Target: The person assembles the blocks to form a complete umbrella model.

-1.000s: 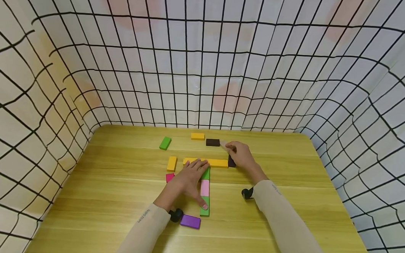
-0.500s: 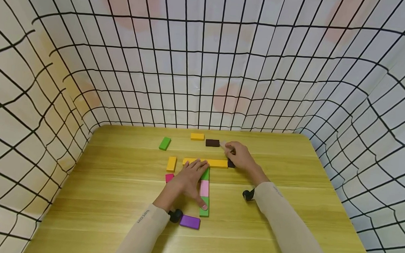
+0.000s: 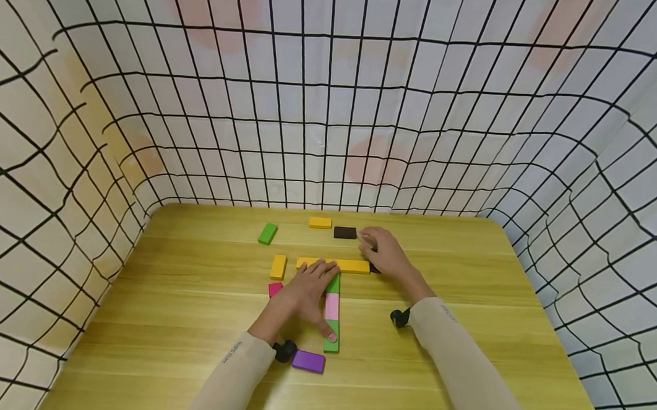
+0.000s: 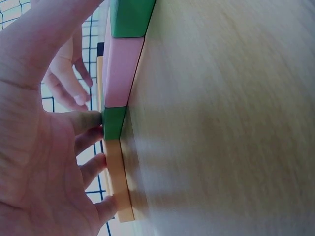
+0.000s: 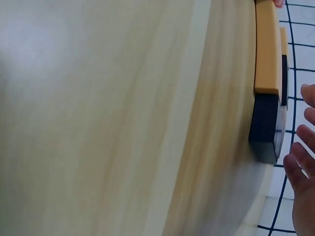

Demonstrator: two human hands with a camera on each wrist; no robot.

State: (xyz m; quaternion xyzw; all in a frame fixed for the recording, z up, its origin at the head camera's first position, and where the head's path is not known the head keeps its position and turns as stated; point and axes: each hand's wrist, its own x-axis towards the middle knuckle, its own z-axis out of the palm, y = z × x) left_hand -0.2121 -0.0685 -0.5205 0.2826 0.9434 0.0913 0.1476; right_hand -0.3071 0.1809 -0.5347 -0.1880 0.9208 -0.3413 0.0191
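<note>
Beneath my left hand [image 3: 304, 293] lies a column of flat blocks: a green block [image 3: 330, 346], a pink block [image 3: 331, 307] and another green block [image 4: 114, 122]. The thumb touches the nearer green block, while the spread fingers reach the yellow row [image 3: 353, 267] across the column's far end. A black block [image 5: 264, 118] continues that row at its right end. My right hand [image 3: 386, 252] hovers over this black block, mostly covering it in the head view. Its fingers are loosely bent, with nothing visible between them in the right wrist view.
Farther back lie a dark block [image 3: 345, 232], a yellow block [image 3: 320, 222] and a green block [image 3: 268, 233]. Left of my left hand are another yellow block [image 3: 278, 267] and a partly hidden red block [image 3: 275, 289]. A purple block [image 3: 308, 362] lies nearest me. Black wire mesh [image 3: 326, 137] surrounds the table.
My right hand shifts slightly left and covers more of the black block at the row's end. The left hand and the other blocks keep their places.
</note>
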